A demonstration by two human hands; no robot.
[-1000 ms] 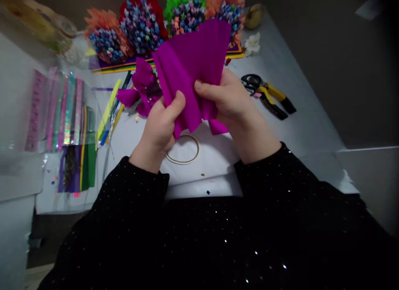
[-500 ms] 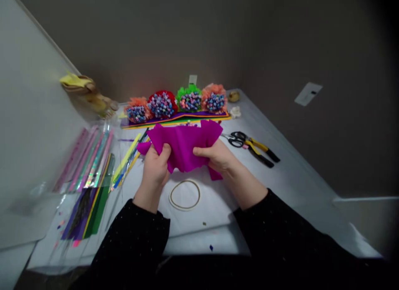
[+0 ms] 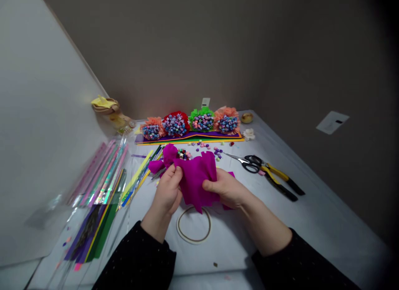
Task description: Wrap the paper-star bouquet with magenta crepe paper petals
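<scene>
Both hands are closed on the work: the left hand (image 3: 166, 194) pinches a fold of magenta crepe paper (image 3: 195, 179) between thumb and fingers, and the right hand (image 3: 223, 189) grips the same paper from the other side, its fingers bunched around it. The paper sits near the middle of the white-covered table (image 3: 311, 231), just above a thin gold ring (image 3: 193, 225), with a small cluster of folded paper stars (image 3: 183, 154) at its top edge, though at this size they could be beads.

Beyond it, four paper bunches (image 3: 189, 123) stand in a row, each with a full, dense star cluster and a spread ruff. The magenta piece, by comparison, has only a few stars and crumpled, ungathered paper. Loose stars (image 3: 205, 146) lie scattered just in front of the row. To the right are black-handled scissors (image 3: 251, 164) and yellow-handled pliers (image 3: 279, 179); to the left lie clear sleeves of shiny strips (image 3: 99, 173).
</scene>
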